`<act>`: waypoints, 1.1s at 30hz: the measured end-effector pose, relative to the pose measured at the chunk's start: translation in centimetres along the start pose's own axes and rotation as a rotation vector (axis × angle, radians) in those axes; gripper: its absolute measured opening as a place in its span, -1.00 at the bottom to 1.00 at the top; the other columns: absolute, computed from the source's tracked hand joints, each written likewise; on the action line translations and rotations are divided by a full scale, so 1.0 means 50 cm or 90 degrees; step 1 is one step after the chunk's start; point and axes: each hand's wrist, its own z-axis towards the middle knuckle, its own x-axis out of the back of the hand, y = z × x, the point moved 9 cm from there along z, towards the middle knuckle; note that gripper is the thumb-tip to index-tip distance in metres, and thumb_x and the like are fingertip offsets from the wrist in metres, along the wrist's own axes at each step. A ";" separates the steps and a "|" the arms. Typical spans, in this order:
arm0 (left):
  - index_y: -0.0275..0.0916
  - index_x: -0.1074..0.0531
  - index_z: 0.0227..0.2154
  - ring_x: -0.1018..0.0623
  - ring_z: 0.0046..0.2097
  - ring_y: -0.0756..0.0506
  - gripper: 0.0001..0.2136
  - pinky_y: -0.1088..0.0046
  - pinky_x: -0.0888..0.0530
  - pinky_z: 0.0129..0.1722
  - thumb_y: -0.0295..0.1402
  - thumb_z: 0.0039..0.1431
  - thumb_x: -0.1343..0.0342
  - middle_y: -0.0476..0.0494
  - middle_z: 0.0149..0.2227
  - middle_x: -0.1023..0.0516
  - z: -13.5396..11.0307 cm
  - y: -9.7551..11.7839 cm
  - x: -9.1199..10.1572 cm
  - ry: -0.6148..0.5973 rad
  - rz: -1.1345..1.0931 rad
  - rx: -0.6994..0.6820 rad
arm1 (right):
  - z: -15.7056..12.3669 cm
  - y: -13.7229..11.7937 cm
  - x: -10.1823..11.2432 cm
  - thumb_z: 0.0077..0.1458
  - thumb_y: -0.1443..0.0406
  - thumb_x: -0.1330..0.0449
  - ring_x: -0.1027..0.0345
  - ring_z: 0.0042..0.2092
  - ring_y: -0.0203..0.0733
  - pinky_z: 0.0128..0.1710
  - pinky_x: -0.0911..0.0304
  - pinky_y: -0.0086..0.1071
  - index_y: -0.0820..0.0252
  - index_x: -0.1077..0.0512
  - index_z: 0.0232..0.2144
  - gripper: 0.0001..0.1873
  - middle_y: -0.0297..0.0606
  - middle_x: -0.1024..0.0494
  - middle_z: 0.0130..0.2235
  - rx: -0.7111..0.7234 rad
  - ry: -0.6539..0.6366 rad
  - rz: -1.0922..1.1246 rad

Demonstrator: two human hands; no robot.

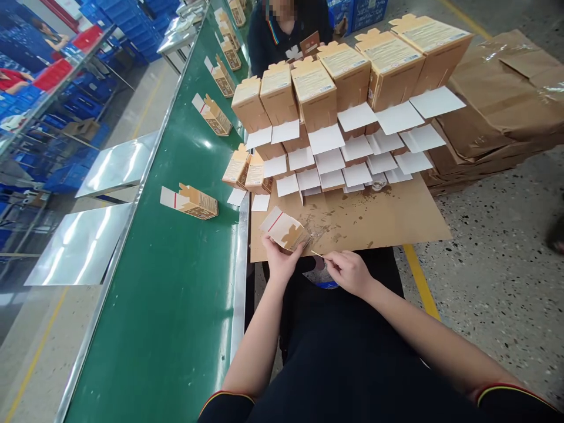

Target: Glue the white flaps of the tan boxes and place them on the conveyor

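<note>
My left hand (pixel 279 258) is closed around a small tan carton (pixel 284 229) with a white flap and a red stripe, held over the near edge of a brown cardboard sheet (pixel 396 217). My right hand (pixel 348 271) pinches a thin stick (pixel 316 254) whose tip points toward the carton. Stacked rows of the same cartons (pixel 335 88) with white flaps hanging open stand at the far side of the sheet. Glue-like stains mark the sheet near my hands.
A green conveyor belt (pixel 176 294) runs along my left with single cartons (pixel 194 202) lying on it. Another person (pixel 286 29) sits at the far end. Wrapped brown bundles (pixel 506 100) lie on the floor at right. Blue crates line the far left.
</note>
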 end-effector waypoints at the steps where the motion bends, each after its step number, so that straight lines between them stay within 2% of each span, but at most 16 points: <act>1: -0.10 -0.27 0.04 -0.73 0.05 -0.26 -0.26 0.14 -0.70 0.09 -0.14 -0.05 -0.64 -0.21 0.01 -0.60 -0.007 0.001 0.000 0.007 0.027 -0.006 | -0.009 0.006 0.018 0.51 0.38 -0.10 -0.31 -0.47 -0.24 -0.30 -0.21 -0.34 0.12 -0.59 -0.30 -0.66 -0.36 -0.46 -0.54 -0.016 0.011 0.018; 5: -0.11 -0.28 0.02 -0.72 0.05 -0.28 -0.31 0.16 -0.69 0.04 -0.14 -0.03 -0.60 -0.22 0.00 -0.59 -0.022 -0.006 0.001 0.033 0.098 -0.018 | -0.042 0.018 0.068 0.47 0.37 -0.15 -0.30 -0.49 -0.26 -0.33 -0.27 -0.36 0.10 -0.62 -0.27 -0.72 -0.39 -0.46 -0.53 -0.075 0.030 0.074; 10: -0.09 -0.29 0.01 -0.72 0.02 -0.28 -0.36 0.18 -0.69 0.00 -0.15 0.01 -0.57 -0.25 -0.02 -0.63 -0.022 -0.011 -0.016 0.018 0.127 -0.019 | -0.051 0.018 0.080 0.48 0.33 -0.16 -0.29 -0.52 -0.29 -0.41 -0.29 -0.38 0.08 -0.63 -0.23 -0.74 -0.42 -0.43 -0.54 -0.125 0.029 0.149; 12: -0.09 -0.30 0.02 -0.73 0.04 -0.30 -0.35 0.17 -0.70 0.01 -0.15 0.00 -0.58 -0.26 -0.01 -0.63 -0.016 -0.006 -0.005 0.015 0.142 -0.022 | -0.047 0.022 0.083 0.49 0.30 -0.16 -0.29 -0.53 -0.30 -0.44 -0.28 -0.39 0.09 -0.64 -0.22 -0.75 -0.42 -0.44 -0.53 -0.143 0.033 0.181; 13: -0.09 -0.30 0.03 -0.73 0.04 -0.31 -0.34 0.14 -0.70 0.03 -0.14 -0.01 -0.59 -0.27 0.00 -0.63 -0.010 -0.003 0.014 0.025 0.150 -0.024 | -0.045 0.026 0.088 0.49 0.29 -0.17 -0.29 -0.54 -0.30 -0.46 -0.28 -0.40 0.09 -0.64 -0.22 -0.75 -0.41 -0.45 -0.52 -0.152 0.042 0.195; 15: -0.08 -0.28 0.05 -0.73 0.04 -0.31 -0.30 0.08 -0.71 0.06 -0.10 -0.02 -0.60 -0.26 0.02 -0.61 0.007 -0.001 0.083 0.079 0.165 -0.023 | -0.043 0.038 0.105 0.49 0.26 -0.20 -0.29 -0.54 -0.31 -0.49 -0.28 -0.41 0.10 -0.65 -0.23 -0.75 -0.39 -0.46 -0.51 -0.171 0.073 0.213; 18: -0.05 -0.19 0.08 -0.72 0.10 -0.33 -0.22 -0.04 -0.70 0.14 -0.12 -0.05 -0.62 -0.28 0.10 -0.58 0.040 -0.012 0.246 0.218 0.154 -0.016 | -0.044 0.063 0.131 0.49 0.19 -0.24 -0.29 -0.54 -0.31 -0.50 -0.28 -0.42 0.11 -0.66 -0.26 -0.73 -0.39 -0.44 -0.52 -0.199 0.120 0.215; 21: -0.03 -0.10 0.10 -0.69 0.20 -0.32 -0.15 -0.10 -0.66 0.26 -0.20 -0.07 -0.62 -0.32 0.21 -0.53 0.072 -0.051 0.402 0.329 0.122 0.014 | -0.039 0.084 0.140 0.48 0.11 -0.27 -0.27 -0.55 -0.31 -0.52 -0.28 -0.43 0.11 -0.68 -0.28 -0.69 -0.39 -0.42 -0.54 -0.218 0.146 0.215; 23: -0.04 -0.06 0.11 -0.68 0.20 -0.30 -0.14 -0.12 -0.62 0.31 -0.21 -0.07 -0.61 -0.32 0.22 -0.52 0.090 -0.091 0.468 0.348 0.115 0.074 | -0.030 0.093 0.136 0.49 0.05 -0.27 -0.26 -0.56 -0.31 -0.54 -0.27 -0.43 0.11 -0.68 -0.29 -0.64 -0.39 -0.42 -0.54 -0.222 0.148 0.222; 25: -0.06 -0.06 0.13 -0.66 0.21 -0.28 -0.13 -0.14 -0.58 0.35 -0.22 -0.07 -0.59 -0.32 0.21 -0.50 0.097 -0.117 0.501 0.336 0.136 0.113 | -0.022 0.099 0.131 0.48 0.00 -0.27 -0.26 -0.57 -0.30 -0.55 -0.27 -0.41 0.10 -0.67 -0.31 -0.59 -0.38 -0.42 -0.55 -0.225 0.139 0.226; 27: -0.08 -0.05 0.19 -0.58 0.31 -0.31 -0.05 -0.16 -0.47 0.44 -0.22 -0.12 -0.61 -0.34 0.28 -0.42 0.085 -0.106 0.525 0.371 0.205 0.068 | -0.019 0.106 0.132 0.48 -0.05 -0.26 -0.25 -0.57 -0.28 -0.55 -0.27 -0.39 0.09 -0.67 -0.33 -0.55 -0.36 -0.41 -0.55 -0.233 0.132 0.220; 29: -0.09 -0.05 0.26 -0.46 0.41 -0.36 0.00 -0.20 -0.35 0.51 -0.20 -0.14 -0.60 -0.39 0.35 -0.29 0.049 -0.059 0.537 0.476 0.295 -0.057 | -0.026 0.117 0.144 0.46 -0.09 -0.26 -0.26 -0.57 -0.26 -0.55 -0.29 -0.37 0.07 -0.67 -0.33 -0.52 -0.34 -0.41 -0.56 -0.247 0.142 0.206; 30: -0.11 -0.08 0.26 -0.42 0.42 -0.39 -0.05 -0.21 -0.32 0.52 -0.19 -0.10 -0.56 -0.40 0.36 -0.26 0.029 -0.032 0.530 0.523 0.330 -0.131 | -0.032 0.124 0.152 0.45 -0.11 -0.26 -0.27 -0.57 -0.24 -0.55 -0.30 -0.36 0.06 -0.68 -0.33 -0.52 -0.33 -0.42 -0.56 -0.256 0.153 0.197; 31: -0.13 -0.14 0.25 -0.42 0.40 -0.41 -0.15 -0.23 -0.32 0.51 -0.19 -0.03 -0.51 -0.39 0.33 -0.27 0.015 -0.008 0.511 0.542 0.354 -0.199 | -0.038 0.131 0.161 0.44 -0.12 -0.27 -0.28 -0.56 -0.23 -0.55 -0.30 -0.35 0.06 -0.68 -0.33 -0.52 -0.33 -0.43 -0.56 -0.266 0.165 0.189; 32: -0.14 -0.21 0.21 -0.44 0.37 -0.42 -0.28 -0.24 -0.35 0.48 -0.19 0.06 -0.44 -0.38 0.29 -0.32 0.016 0.009 0.481 0.520 0.365 -0.253 | -0.042 0.138 0.167 0.43 -0.12 -0.27 -0.29 -0.56 -0.23 -0.56 -0.31 -0.35 0.06 -0.68 -0.32 -0.52 -0.32 -0.43 -0.56 -0.274 0.174 0.183; 33: -0.15 -0.29 0.17 -0.47 0.33 -0.42 -0.42 -0.23 -0.37 0.45 -0.21 0.14 -0.37 -0.37 0.23 -0.38 0.032 0.021 0.439 0.459 0.368 -0.290 | -0.045 0.143 0.172 0.43 -0.13 -0.28 -0.29 -0.57 -0.22 -0.56 -0.31 -0.35 0.07 -0.68 -0.32 -0.52 -0.32 -0.43 -0.56 -0.281 0.181 0.179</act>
